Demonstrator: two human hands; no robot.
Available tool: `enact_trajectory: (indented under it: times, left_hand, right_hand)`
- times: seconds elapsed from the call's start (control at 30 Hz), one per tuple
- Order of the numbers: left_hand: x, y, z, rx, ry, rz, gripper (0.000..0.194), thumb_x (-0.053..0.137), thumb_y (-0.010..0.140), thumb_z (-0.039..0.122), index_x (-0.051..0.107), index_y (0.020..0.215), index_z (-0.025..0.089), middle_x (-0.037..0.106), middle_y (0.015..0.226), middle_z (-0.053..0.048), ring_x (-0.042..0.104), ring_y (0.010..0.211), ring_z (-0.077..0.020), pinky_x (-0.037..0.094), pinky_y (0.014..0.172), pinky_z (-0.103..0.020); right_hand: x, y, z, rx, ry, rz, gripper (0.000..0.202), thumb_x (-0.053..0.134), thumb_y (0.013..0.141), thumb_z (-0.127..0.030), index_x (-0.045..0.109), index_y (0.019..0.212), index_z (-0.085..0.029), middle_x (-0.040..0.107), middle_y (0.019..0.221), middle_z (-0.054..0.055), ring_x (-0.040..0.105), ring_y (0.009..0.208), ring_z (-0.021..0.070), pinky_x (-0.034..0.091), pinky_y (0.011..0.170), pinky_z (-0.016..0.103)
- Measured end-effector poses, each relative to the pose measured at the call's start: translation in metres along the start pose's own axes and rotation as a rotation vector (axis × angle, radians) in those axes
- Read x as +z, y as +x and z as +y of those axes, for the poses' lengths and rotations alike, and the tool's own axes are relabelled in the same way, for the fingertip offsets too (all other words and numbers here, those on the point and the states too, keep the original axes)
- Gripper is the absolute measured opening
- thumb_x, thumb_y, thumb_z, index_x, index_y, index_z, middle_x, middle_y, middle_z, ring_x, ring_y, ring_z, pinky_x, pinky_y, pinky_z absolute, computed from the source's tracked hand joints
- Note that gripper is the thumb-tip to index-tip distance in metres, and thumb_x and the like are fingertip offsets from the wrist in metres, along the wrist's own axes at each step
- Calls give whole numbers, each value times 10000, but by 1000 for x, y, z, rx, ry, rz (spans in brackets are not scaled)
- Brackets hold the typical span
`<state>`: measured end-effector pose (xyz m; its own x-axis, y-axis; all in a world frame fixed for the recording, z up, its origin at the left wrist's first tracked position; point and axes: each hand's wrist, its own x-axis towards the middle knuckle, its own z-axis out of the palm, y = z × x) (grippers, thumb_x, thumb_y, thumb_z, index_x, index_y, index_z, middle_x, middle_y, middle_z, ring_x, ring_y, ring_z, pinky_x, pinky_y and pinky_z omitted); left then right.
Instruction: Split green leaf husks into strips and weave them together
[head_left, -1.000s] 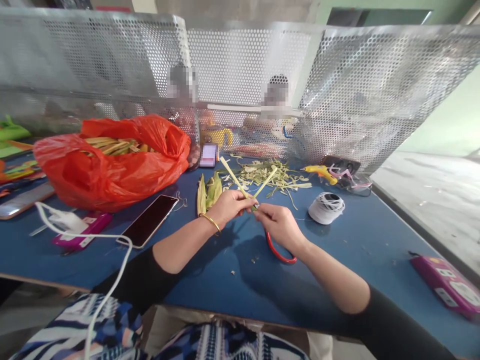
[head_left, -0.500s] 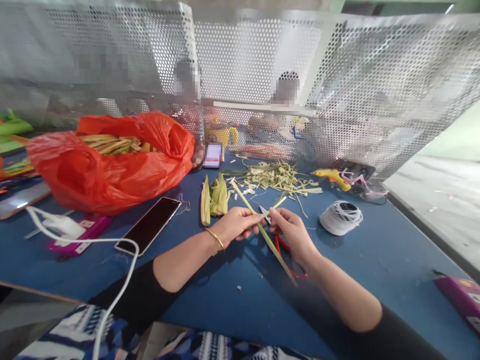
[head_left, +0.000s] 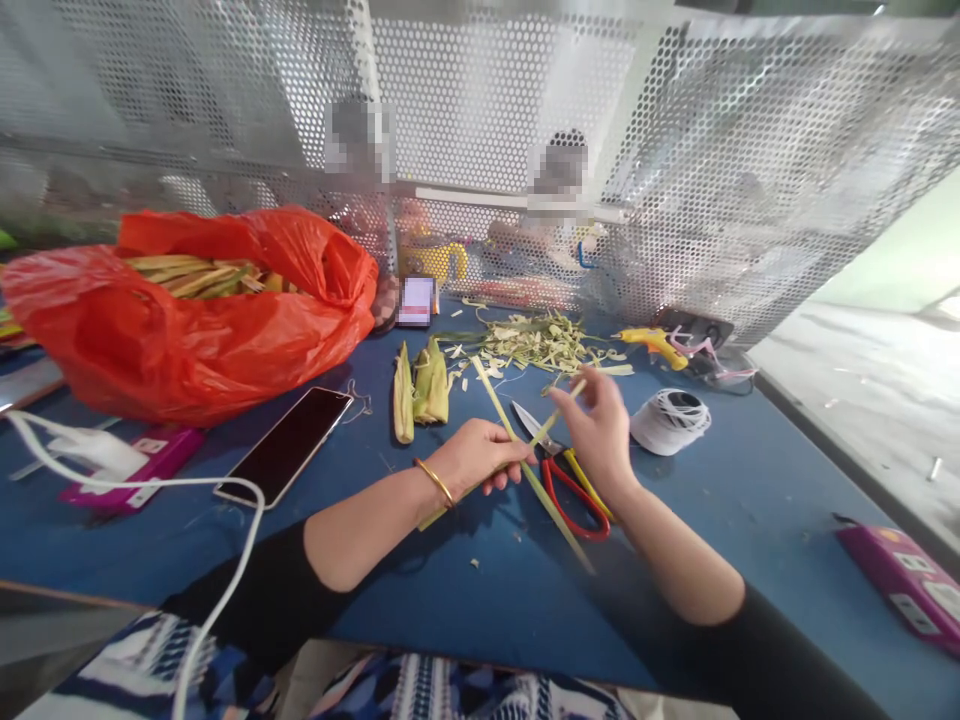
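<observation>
My left hand (head_left: pixel 486 455), with a gold bangle at the wrist, is closed on two pale green husk strips that cross at its fingertips. One long strip (head_left: pixel 551 512) slants down toward me; the other strip (head_left: pixel 546 428) runs up to the right and passes back under my left palm. My right hand (head_left: pixel 600 425) pinches the upper end of that second strip between thumb and finger. Under and between the hands lie scissors (head_left: pixel 576 505) with a red handle and a yellow part beside it, blades pointing away from me. Folded husk pieces (head_left: pixel 431 385) lie beyond my left hand.
A red plastic bag (head_left: pixel 195 350) full of husks stands at left, behind a phone (head_left: pixel 289 445) and a white cable (head_left: pixel 247 560). Husk scraps (head_left: pixel 536 342), a white thread spool (head_left: pixel 670 420) and a yellow glue gun (head_left: pixel 652 346) lie farther back, before a perforated metal screen (head_left: pixel 495 100).
My right hand has moved up and away from my left, still pinching the second strip, so more of it shows. The scissors under it are now uncovered. The view has shifted slightly.
</observation>
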<state>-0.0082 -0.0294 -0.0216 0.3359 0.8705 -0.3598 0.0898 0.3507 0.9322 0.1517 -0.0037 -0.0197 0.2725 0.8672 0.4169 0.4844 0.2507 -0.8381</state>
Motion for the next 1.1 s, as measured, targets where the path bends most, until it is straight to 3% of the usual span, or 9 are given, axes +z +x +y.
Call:
enact_trajectory:
  times: [0.07,0.13,0.2,0.27,0.4,0.63,0.7,0.9,1.1]
  left_hand:
    - [2,-2,0,16,16,-14,155,659,763,236,704,655,135,563,472,24,444,366,-50,315,349,-163]
    - [3,-3,-1,31,24,-26,212,664,779,307,702,658,137,567,475,22,459,368,-57,319,349,-168]
    - [4,-2,0,30,20,-20,266,656,794,366,697,666,136,572,476,16,470,363,-66,317,343,-175]
    - [3,0,0,15,27,-10,263,643,807,351,689,665,134,583,475,8,472,352,-72,320,340,-181]
    - [-1,3,0,20,33,-27,258,631,803,247,643,571,136,597,468,-6,493,360,-77,352,362,-181]
    - [-7,6,3,25,-285,17,239,708,793,325,698,676,116,674,580,-44,600,499,-100,452,484,-194]
    - [-12,6,6,86,-424,55,176,734,779,289,731,779,113,718,679,-69,654,615,-120,509,599,-217]
    - [-19,7,13,256,-568,104,219,771,709,148,751,925,117,747,765,-67,669,711,-123,516,759,-238]
    - [-15,8,9,251,-508,114,215,759,711,195,762,913,121,741,767,-78,638,663,-130,480,640,-233]
  right_hand:
    - [-5,5,-11,-261,-170,-5,301,647,770,-445,708,944,-206,689,1030,109,593,984,263,423,903,436]
    - [-5,7,-23,-356,-227,-324,202,605,824,-376,722,761,-224,718,884,71,623,897,229,419,909,410]
    - [1,6,-31,-187,-191,-635,216,608,809,-338,684,652,-211,677,662,26,614,648,174,473,722,340]
    - [11,3,-32,63,-98,-794,197,594,791,-313,635,634,-201,579,502,-23,514,435,131,423,505,280]
    - [28,-4,-20,150,50,-632,173,571,783,-307,556,642,-207,509,473,-56,435,381,100,341,417,239]
    - [5,1,-30,-387,-74,-311,171,526,855,-311,644,775,-216,702,907,72,621,854,203,452,792,326]
    - [-7,-3,-40,-445,-165,-239,231,497,897,-317,638,743,-221,690,831,67,602,799,194,424,769,317]
    - [4,-27,-34,-161,-215,-627,287,543,870,-396,613,667,-206,625,675,11,504,612,142,349,584,261]
    - [21,-33,-18,-13,10,-602,249,526,836,-326,568,625,-201,576,649,-2,498,644,149,368,598,261]
